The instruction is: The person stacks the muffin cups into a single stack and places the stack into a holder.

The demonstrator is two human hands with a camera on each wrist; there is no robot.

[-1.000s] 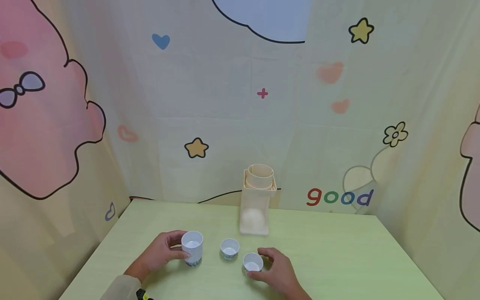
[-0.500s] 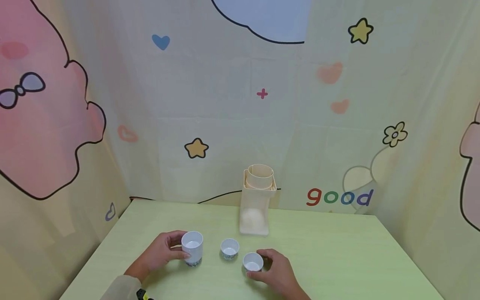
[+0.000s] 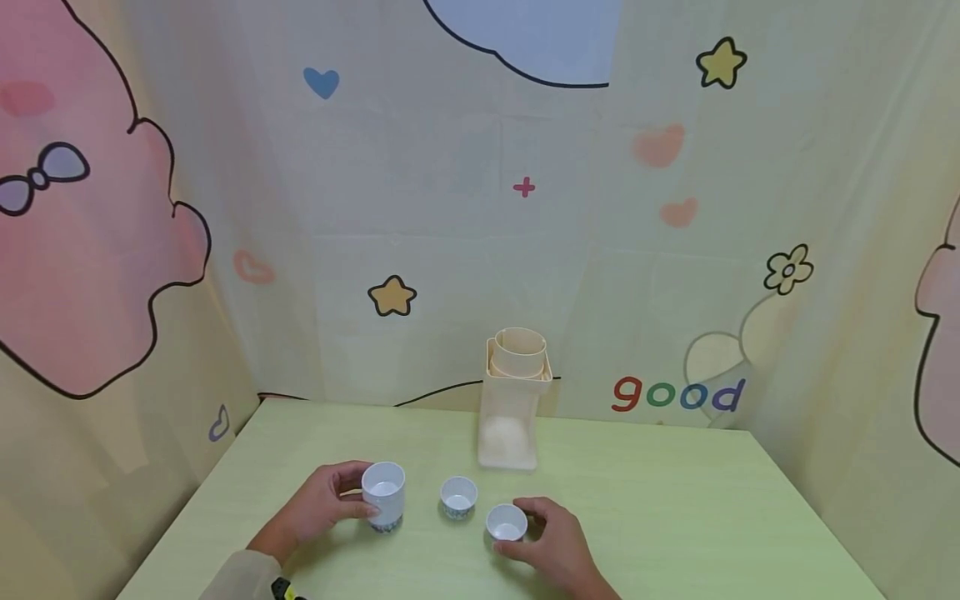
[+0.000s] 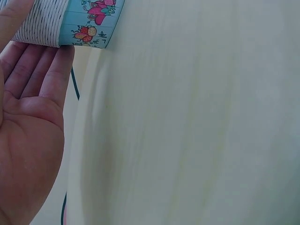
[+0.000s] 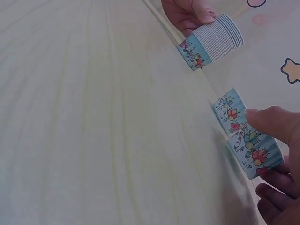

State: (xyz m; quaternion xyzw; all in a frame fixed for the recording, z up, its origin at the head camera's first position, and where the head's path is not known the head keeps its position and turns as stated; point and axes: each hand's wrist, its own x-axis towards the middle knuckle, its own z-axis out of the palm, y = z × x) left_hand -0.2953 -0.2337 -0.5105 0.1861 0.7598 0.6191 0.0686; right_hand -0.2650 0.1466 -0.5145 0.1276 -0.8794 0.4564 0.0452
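My left hand [image 3: 322, 504] grips a nested stack of paper cups [image 3: 386, 500], thumb on the near side and fingers behind. In the left wrist view, the stack's white rims [image 4: 40, 23] sit above a blue bottom cup printed with fruit. With thumb and fingers, my right hand [image 3: 555, 537] holds a small paper cup [image 3: 507, 525] by its sides, mouth up. Between the two hands stands another small paper cup [image 3: 458, 497], upright on the table and touched by neither. The right wrist view shows the held cup's fruit print [image 5: 258, 152] overlapping that middle cup [image 5: 228, 112].
Behind the cups stands a cream-coloured holder [image 3: 508, 417], with a round open ring [image 3: 520, 352] at its top. The light green table [image 3: 660, 500] reaches back to a cloth backdrop [image 3: 450, 208] printed with cartoon shapes, which also closes off both sides.
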